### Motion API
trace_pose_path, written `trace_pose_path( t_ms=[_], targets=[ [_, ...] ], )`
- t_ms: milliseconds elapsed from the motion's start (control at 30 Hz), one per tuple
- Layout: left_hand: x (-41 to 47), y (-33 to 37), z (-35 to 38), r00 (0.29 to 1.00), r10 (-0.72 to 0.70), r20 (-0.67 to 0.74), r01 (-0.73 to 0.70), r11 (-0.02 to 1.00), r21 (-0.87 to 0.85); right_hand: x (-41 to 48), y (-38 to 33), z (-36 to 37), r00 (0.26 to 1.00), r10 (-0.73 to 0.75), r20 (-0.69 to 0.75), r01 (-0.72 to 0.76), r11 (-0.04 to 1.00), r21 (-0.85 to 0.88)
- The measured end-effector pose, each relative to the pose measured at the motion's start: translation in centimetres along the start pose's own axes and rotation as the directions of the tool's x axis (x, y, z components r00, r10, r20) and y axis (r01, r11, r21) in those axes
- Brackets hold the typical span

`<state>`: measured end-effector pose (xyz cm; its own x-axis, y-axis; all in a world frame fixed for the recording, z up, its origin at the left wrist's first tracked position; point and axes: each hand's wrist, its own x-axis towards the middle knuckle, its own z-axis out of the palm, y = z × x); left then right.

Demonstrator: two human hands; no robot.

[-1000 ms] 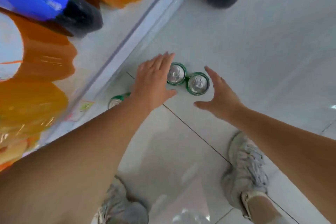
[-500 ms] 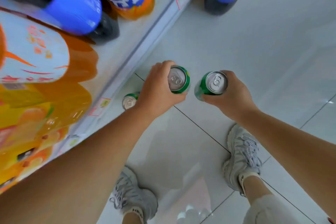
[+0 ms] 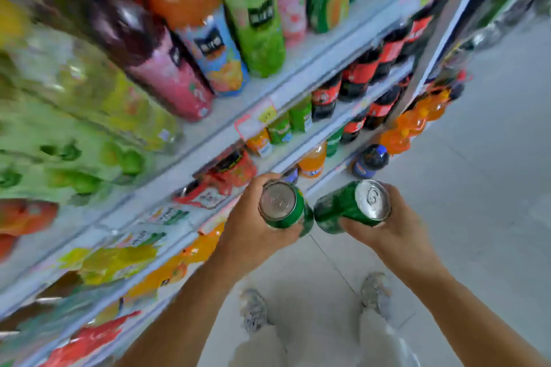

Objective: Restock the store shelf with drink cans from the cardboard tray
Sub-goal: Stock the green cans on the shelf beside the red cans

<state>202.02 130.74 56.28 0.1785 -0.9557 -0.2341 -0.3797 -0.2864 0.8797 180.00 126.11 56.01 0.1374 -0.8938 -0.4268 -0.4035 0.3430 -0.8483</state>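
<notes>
Two green drink cans are held in front of the body, above the tiled floor (image 3: 483, 182) and beside the store shelf (image 3: 286, 95). The left can (image 3: 281, 206) is gripped by the left hand (image 3: 249, 228), with fingers and thumb curled round its body and its silver top turned upward. The right can (image 3: 353, 206) is clamped in the right hand (image 3: 398, 232) and tilted so that its base points toward the left can; contact between the bases cannot be confirmed. Both forearms are extended forward. The shelf tiers are filled with blurred bottles (image 3: 259, 18)
</notes>
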Motion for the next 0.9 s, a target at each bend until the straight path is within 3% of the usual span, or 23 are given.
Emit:
trace_pose_path(
  t_ms=[167, 267, 367, 600, 733, 900],
  targets=[
    [-7.8, 9.6, -8.8, 0.938, 0.061, -0.342, -0.131, 0.974, -0.185, -6.9, -13.4, 1.2, 0.963, -0.249, 0.105, 0.241, 0.967, 0.089],
    [-12.1, 12.8, -13.0, 0.859, 0.072, -0.507, -0.238, 0.933, -0.270, -9.7, -19.4, 3.1, 0.913, -0.369, 0.171, 0.349, 0.927, 0.135],
    [-15.8, 15.2, -17.3, 0.765, 0.102, -0.636, -0.328, 0.911, -0.249, -12.3, -24.9, 5.1, 0.833, -0.494, 0.250, 0.471, 0.869, 0.149],
    [-21.5, 16.6, -25.2, 0.582, 0.107, -0.806, -0.428, 0.883, -0.193, -16.3, -34.3, 10.9, 0.665, -0.685, 0.299, 0.658, 0.726, 0.198],
    [-22.6, 16.8, -28.5, 0.522, 0.119, -0.845, -0.437, 0.887, -0.145, -17.0, -38.1, 14.4, 0.598, -0.757, 0.262, 0.731, 0.650, 0.210],
    [-21.9, 15.5, -31.4, 0.511, 0.081, -0.856, -0.445, 0.877, -0.183, -15.4, -41.2, 18.6, 0.593, -0.769, 0.240, 0.760, 0.633, 0.149]
  ],
)
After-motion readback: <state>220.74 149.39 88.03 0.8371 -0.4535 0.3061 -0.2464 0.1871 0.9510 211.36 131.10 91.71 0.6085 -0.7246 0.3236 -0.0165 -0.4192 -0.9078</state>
